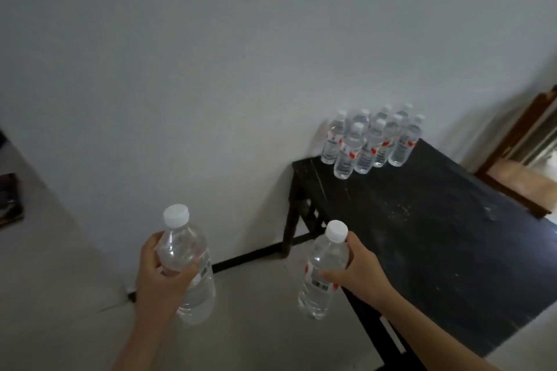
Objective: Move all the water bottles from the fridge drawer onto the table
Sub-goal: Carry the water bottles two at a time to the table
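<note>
Now, both hands are up in front, well apart, each clamped on its own water bottle. The left hand point(159, 277), at about 7 o'clock in the view, wraps fingers and thumb round the middle of the left bottle point(180, 247), which is upright with a white cap and hangs over the pale floor point(60, 280). The right hand point(358, 268), at about 5 o'clock, grips the right bottle point(327, 256) at its label, tilted slightly, just beside the near edge of the black table point(437, 235). On the table's far corner, at about 2 o'clock, against the white wall point(211, 69), stands a cluster of bottles point(346, 150), upright and touching; exact count unclear. A wooden frame point(518, 129) sits at 3 o'clock, blurred.
</note>
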The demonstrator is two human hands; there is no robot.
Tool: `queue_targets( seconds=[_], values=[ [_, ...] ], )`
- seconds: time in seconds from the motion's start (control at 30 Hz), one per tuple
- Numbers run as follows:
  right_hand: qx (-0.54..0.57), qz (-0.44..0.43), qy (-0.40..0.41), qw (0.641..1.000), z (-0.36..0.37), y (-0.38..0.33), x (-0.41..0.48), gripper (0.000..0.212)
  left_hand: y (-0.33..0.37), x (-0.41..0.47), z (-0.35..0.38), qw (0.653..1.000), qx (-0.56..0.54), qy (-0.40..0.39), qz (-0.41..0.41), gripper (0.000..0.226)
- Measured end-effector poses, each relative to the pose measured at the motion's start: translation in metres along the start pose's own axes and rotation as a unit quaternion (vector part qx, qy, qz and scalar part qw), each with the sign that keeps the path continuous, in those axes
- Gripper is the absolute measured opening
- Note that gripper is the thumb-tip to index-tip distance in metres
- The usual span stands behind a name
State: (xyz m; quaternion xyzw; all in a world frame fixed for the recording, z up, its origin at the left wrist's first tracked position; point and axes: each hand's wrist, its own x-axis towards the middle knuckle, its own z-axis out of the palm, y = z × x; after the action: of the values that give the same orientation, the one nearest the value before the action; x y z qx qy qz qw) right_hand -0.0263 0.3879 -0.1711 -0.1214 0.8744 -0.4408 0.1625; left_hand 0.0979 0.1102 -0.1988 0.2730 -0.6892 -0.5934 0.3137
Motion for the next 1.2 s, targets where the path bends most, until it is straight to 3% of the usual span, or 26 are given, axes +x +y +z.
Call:
queue_targets(
  seconds=[0.1, 0.27, 0.33, 0.47, 0.73, 1.2],
  values=[
    [-0.011, 0.048, 0.031, 0.998, -0.017, 0.017, 0.006, 0.059, -0.01, 0.019, 0.036, 0.999, -0.001, -0.04, -0.009, 0.094],
    [0.017, 0.13, 0.105, 0.986, -0.056, 0.05, 0.015, 0.061, -0.017, 0.04, 0.106, 0.99, 0.015, -0.131, -0.04, 0.086],
    [0.028, 0.138, 0.139, 0.98, -0.077, 0.064, 0.026, 0.061, -0.014, 0.053, 0.139, 0.984, 0.018, -0.176, -0.032, 0.093],
    [0.047, 0.128, 0.188, 0.973, -0.114, 0.085, 0.064, 0.063, -0.002, 0.077, 0.21, 0.971, 0.001, -0.239, -0.02, 0.087],
    [0.067, 0.116, 0.219, 0.966, -0.187, 0.118, 0.15, 0.069, 0.012, 0.103, 0.35, 0.963, -0.028, -0.266, -0.006, 0.068],
    [0.029, 0.168, 0.234, 0.957, -0.231, 0.135, 0.272, 0.073, -0.011, 0.139, 0.492, 0.94, 0.043, -0.337, -0.019, 0.083]
  ],
)
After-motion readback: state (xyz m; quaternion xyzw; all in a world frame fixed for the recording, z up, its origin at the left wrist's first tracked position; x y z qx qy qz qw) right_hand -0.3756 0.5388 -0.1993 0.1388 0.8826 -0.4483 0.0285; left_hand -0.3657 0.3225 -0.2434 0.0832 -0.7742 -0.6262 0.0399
